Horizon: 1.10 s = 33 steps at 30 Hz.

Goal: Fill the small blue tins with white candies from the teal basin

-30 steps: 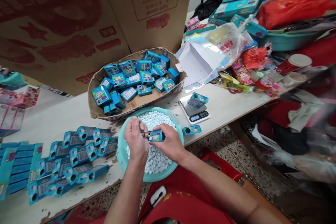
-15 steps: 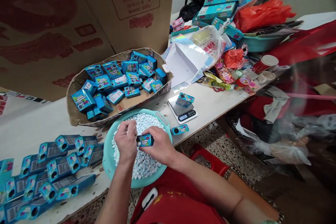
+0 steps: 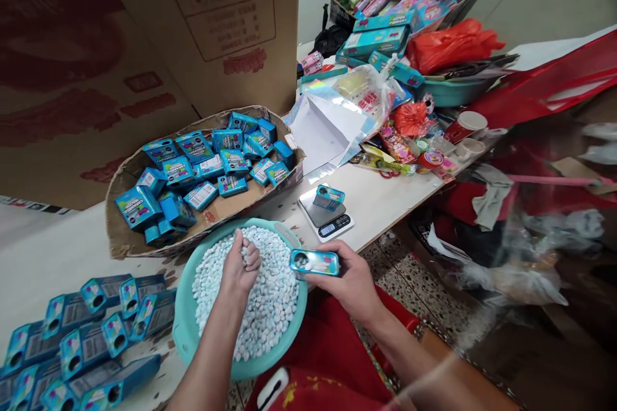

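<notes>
My left hand (image 3: 241, 263) is closed over a teal basin (image 3: 180, 308) of small pale candies (image 3: 270, 308); pale pieces show between its fingers. At the basin's right rim, my right hand (image 3: 349, 276) holds a small blue box (image 3: 315, 262), its round opening facing up with pale candies showing inside. Another blue box (image 3: 330, 197) stands on a small digital scale (image 3: 321, 218) beyond the basin. Several blue boxes (image 3: 87, 350) with round openings stand in rows at the lower left. A cardboard tray (image 3: 116, 234) behind the basin holds more blue boxes (image 3: 139, 207).
A large carton (image 3: 193, 32) stands behind the tray. White sheets (image 3: 322, 131), plastic bags, candy packs and a paper cup (image 3: 465, 126) lie at the back right. A red bag (image 3: 448, 45) rests on a teal bowl (image 3: 453, 91). The table edge runs beside the scale.
My right hand has moved right with its box, away from my left hand, and turned the opening upward. The small box beside the scale is no longer visible. The view has shifted.
</notes>
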Each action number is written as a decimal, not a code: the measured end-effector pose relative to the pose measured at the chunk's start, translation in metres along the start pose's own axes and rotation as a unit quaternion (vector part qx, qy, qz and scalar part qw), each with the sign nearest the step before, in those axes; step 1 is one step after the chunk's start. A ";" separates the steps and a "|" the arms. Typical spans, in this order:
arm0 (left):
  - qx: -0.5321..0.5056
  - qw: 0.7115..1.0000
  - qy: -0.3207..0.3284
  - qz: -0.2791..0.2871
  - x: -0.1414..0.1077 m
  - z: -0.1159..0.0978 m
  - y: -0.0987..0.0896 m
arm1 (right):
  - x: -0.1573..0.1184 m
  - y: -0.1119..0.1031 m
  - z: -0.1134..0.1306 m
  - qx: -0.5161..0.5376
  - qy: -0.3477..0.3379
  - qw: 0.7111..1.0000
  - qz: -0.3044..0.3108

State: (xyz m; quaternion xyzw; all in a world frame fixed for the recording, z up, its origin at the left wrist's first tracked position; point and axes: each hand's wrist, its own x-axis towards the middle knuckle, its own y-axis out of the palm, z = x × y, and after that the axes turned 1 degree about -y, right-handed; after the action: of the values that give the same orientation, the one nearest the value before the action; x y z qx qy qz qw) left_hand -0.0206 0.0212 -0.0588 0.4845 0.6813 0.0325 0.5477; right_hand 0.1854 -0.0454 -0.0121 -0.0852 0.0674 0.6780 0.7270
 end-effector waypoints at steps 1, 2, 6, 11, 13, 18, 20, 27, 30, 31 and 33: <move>0.013 1.000 0.013 0.022 0.006 0.005 0.017 | 0.000 -0.011 -0.003 0.001 0.007 1.000 -0.027; 0.030 0.998 0.028 0.043 0.014 0.011 0.036 | 0.001 -0.022 -0.006 -0.008 0.010 0.998 -0.057; 0.089 0.984 0.109 0.106 0.059 0.042 0.111 | 0.007 -0.063 -0.023 -0.064 0.009 0.984 -0.164; 0.135 0.960 0.214 0.124 0.119 0.080 0.171 | 0.013 -0.096 -0.039 -0.094 0.040 0.966 -0.237; 0.166 0.949 0.241 0.117 0.134 0.089 0.181 | 0.014 -0.105 -0.043 -0.102 0.050 0.960 -0.255; 0.220 0.923 0.298 0.102 0.150 0.097 0.189 | 0.020 -0.116 -0.056 -0.109 0.071 0.956 -0.264; 0.218 0.922 0.305 0.094 0.150 0.097 0.189 | 0.023 -0.116 -0.059 -0.100 0.077 0.957 -0.260; 0.199 0.923 0.313 0.098 0.145 0.099 0.190 | 0.029 -0.113 -0.059 -0.074 0.072 0.964 -0.245; 0.204 0.923 0.313 0.095 0.144 0.099 0.190 | 0.028 -0.116 -0.060 -0.081 0.066 0.963 -0.247; 0.205 0.924 0.308 0.093 0.144 0.099 0.190 | 0.027 -0.117 -0.061 -0.083 0.065 0.963 -0.249; 0.202 0.927 0.302 0.091 0.144 0.100 0.190 | 0.026 -0.119 -0.063 -0.081 0.064 0.962 -0.253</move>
State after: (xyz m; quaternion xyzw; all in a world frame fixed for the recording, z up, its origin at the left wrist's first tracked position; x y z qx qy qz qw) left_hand 0.1860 0.1736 -0.0922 0.6124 0.7594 0.0882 0.2013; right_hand 0.3066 -0.0414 -0.0753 -0.2012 0.0346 0.4682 0.8597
